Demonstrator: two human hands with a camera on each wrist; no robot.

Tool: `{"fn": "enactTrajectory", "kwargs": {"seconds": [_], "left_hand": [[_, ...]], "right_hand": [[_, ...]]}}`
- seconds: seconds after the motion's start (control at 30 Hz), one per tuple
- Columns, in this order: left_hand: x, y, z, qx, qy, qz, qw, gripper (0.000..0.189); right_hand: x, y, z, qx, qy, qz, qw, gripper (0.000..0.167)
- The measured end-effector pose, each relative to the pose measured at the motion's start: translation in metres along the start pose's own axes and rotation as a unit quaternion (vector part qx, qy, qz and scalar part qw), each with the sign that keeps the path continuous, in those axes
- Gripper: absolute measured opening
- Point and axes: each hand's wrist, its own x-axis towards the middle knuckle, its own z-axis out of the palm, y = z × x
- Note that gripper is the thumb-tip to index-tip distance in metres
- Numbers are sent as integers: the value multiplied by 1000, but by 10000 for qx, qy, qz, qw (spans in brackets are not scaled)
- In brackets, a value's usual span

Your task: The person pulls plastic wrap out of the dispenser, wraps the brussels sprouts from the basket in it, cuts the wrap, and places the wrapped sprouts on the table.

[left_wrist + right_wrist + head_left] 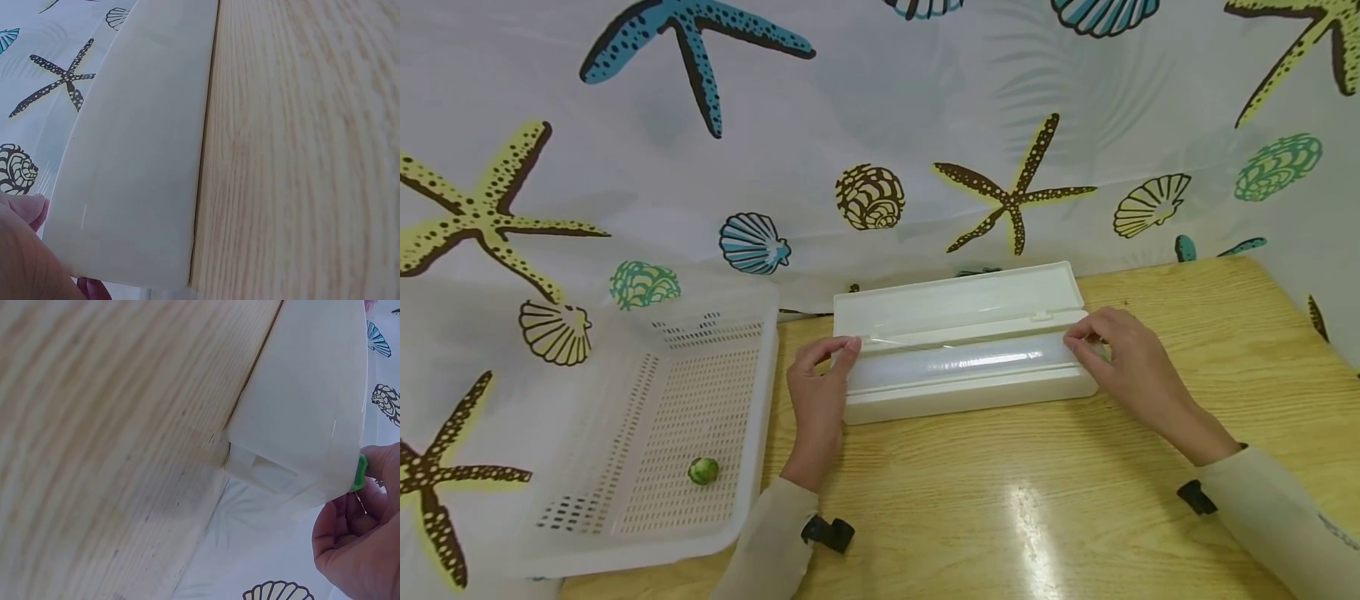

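Observation:
A long white dispenser box [970, 392] lies on the wooden table, its lid [955, 300] tipped back. Inside it sits a shiny roll of cling film [985, 357]. At the box's left end my left hand [820, 392] pinches the film's edge between thumb and fingers. Over the right end, my right hand [1127, 358] pinches the film the same way, with thumb and index finger together. A small green piece [359, 473] shows at the box's end beside the right fingers. In the left wrist view the box front [134, 156] hides most of the left fingertips.
To the left stands a white perforated plastic basket [767, 433] with one small green round vegetable [703, 471] in it. A cloth [880, 108] printed with starfish and shells hangs behind the table [970, 500].

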Motion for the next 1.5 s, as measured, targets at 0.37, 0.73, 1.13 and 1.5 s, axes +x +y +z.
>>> {"fn": "enactTrajectory", "kwargs": {"seconds": [0.37, 0.73, 1.13, 1.5], "left_hand": [[-5, 3, -3, 45, -80, 16, 10000, 19], [-8, 2, -1, 47, 118, 305, 9995, 17], [-8, -2, -1, -201, 85, 925, 9955, 14], [-6, -5, -1, -489, -96, 1419, 9886, 15]], "right_hand": [[5, 0, 2, 109, 251, -180, 9995, 6], [9, 2, -2, 303, 221, -20, 9993, 9], [12, -4, -1, 410, 242, 32, 9989, 8], [11, -6, -1, 397, 280, 73, 9988, 9]]}}
